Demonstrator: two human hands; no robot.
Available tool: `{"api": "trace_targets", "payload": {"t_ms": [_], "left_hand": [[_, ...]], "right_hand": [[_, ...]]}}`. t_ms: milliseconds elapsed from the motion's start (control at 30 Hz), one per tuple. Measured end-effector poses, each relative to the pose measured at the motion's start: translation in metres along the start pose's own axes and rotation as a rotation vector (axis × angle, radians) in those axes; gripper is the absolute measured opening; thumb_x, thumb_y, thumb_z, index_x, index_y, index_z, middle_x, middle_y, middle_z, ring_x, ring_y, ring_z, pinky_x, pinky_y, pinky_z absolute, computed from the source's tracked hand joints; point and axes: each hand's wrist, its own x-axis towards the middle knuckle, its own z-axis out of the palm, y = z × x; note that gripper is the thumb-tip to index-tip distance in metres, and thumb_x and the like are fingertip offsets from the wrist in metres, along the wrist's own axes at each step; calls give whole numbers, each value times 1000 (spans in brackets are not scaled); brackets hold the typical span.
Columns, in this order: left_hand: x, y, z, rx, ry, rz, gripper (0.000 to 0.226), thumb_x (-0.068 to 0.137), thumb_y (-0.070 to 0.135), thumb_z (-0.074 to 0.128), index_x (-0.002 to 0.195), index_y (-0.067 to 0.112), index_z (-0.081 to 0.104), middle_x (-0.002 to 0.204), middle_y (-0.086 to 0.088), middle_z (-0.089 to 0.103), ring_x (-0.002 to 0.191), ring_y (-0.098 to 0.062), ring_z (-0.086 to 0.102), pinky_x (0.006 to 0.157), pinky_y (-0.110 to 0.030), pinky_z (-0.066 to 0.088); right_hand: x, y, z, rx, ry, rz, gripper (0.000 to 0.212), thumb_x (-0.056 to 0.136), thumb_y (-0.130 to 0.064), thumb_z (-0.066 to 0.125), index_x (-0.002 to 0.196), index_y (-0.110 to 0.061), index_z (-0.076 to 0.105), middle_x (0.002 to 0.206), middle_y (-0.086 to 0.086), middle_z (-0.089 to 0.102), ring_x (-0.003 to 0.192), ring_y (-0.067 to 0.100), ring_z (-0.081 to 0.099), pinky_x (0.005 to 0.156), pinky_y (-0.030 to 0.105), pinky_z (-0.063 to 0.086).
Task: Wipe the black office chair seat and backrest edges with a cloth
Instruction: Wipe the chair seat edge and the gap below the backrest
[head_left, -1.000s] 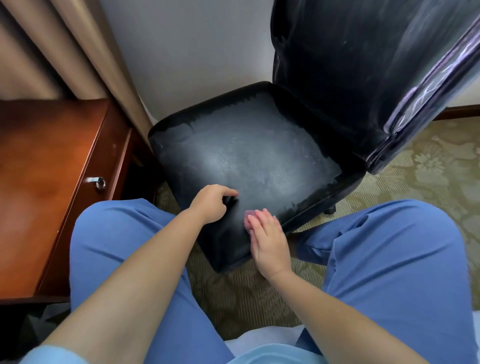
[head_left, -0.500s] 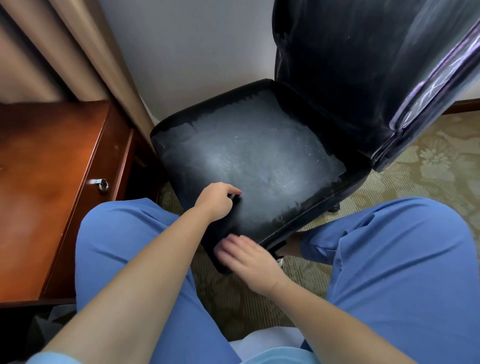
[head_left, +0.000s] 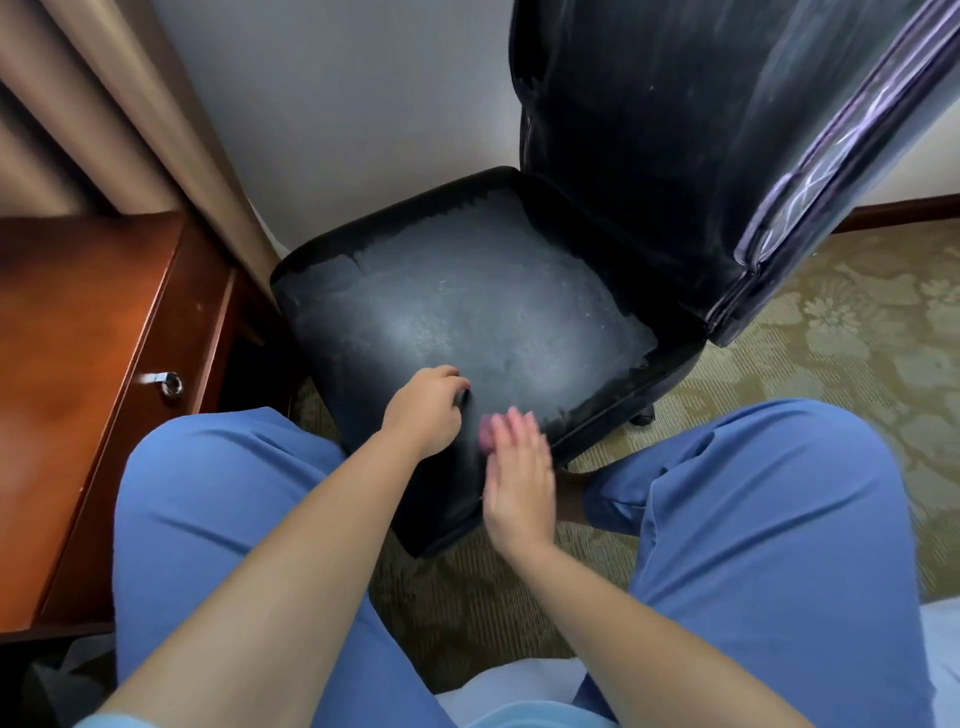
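Note:
The black office chair stands in front of me, its seat (head_left: 467, 312) filmed with grey dust and its glossy backrest (head_left: 675, 130) rising at the upper right. My left hand (head_left: 426, 410) is curled over the seat's near front corner and grips it. My right hand (head_left: 519, 478) lies flat, fingers together, against the seat's front edge just right of the left hand. It presses a small pink cloth (head_left: 487, 434) there, and only a bit of cloth shows past the fingertips. The right hand is motion-blurred.
A reddish wooden desk (head_left: 78, 364) with a metal drawer key (head_left: 169, 383) stands close on the left. Beige curtains (head_left: 130, 104) and a grey wall (head_left: 337, 104) are behind the chair. My knees in blue trousers (head_left: 779, 519) flank the seat over patterned carpet (head_left: 831, 338).
My right hand with the cloth swept down the seat's front side, then came back up to the front edge. My left hand kept its grip on the seat corner.

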Motion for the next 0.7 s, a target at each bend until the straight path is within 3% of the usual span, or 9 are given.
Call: {"api": "trace_targets", "payload": {"t_ms": [67,167,300,433,533,700], "left_hand": [[2,1,7,32,9,29,32,93,9,42,117,14,62,117,1,55,117,-23,46,87,-41,47],[9,8,12,115,23,67,33,97,16,41,126,14,55,127,0,50,123,-22,41,94,-39,40],[27,28,17,164,-58,49,39,102,24,35,139,17,41,153,2,28,143,-20,18,113,-45,21],[41,43,28,195,-49,69,42,103,27,31,144,20,35,157,1,21,146,-20,12,116,-49,13],[45,43,33,199,-29,62,44,103,28,29,146,21,32,158,1,20,146,-20,10,117,-49,10],[46,49,32,172,-42,44,46,104,30,27,149,23,27,159,2,16,147,-19,6,118,-47,5]], "right_hand": [[42,18,-12,3,111,225,46,96,-14,36,142,-9,39,150,12,33,141,30,23,116,36,10],[98,49,-37,72,180,613,49,100,-12,35,148,-14,25,157,7,15,145,25,7,117,35,9],[71,25,-18,134,250,554,50,97,-7,38,146,-11,30,156,12,19,144,31,12,115,36,13],[23,-5,1,174,205,493,53,92,-18,32,144,-5,33,153,15,25,141,34,20,113,40,19],[74,31,-11,171,312,566,52,90,-13,37,141,-1,37,151,20,27,139,40,22,113,45,19],[142,90,-53,159,295,777,50,98,-8,37,147,-12,27,157,11,13,144,29,9,115,34,8]]}}
